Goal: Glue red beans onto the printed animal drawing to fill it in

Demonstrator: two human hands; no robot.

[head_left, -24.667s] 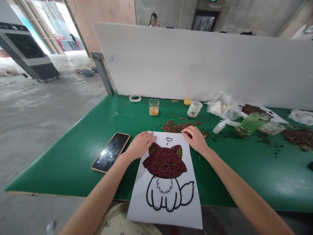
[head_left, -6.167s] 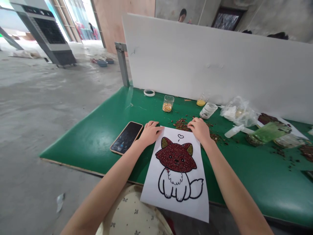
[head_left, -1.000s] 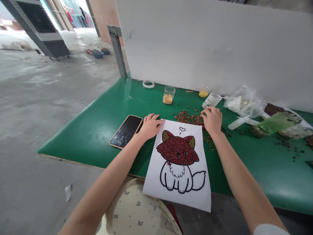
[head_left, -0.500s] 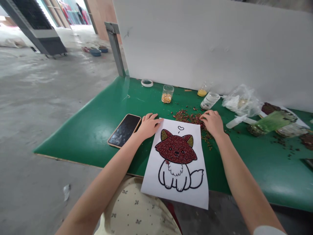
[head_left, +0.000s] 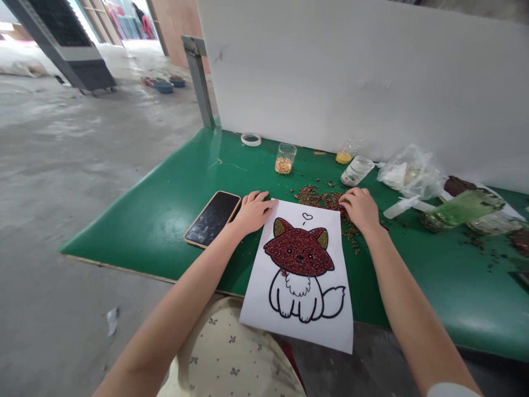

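Note:
A white sheet [head_left: 256,292] with an outlined fox lies over the green table's front edge; the fox's head is covered in dark red grains, its inner ears in greenish ones, and its body is white. My left hand [head_left: 253,212] rests at the sheet's top left corner, fingers spread, thumb on the paper. My right hand [head_left: 360,208] is at the top right corner, beside a loose pile of red and green grains [head_left: 316,197]. Its fingertips are bent together at the pile, and anything between them is too small to make out.
A phone [head_left: 212,219] lies left of my left hand. Behind are a cup of corn kernels [head_left: 285,160], a white ring lid [head_left: 250,139], a tipped clear jar [head_left: 357,171] and a plastic bag [head_left: 411,171]. A green-tinted jar [head_left: 463,209] lies at right.
The whole view has shifted slightly. Both hands keep about the same places at the sheet's top corners.

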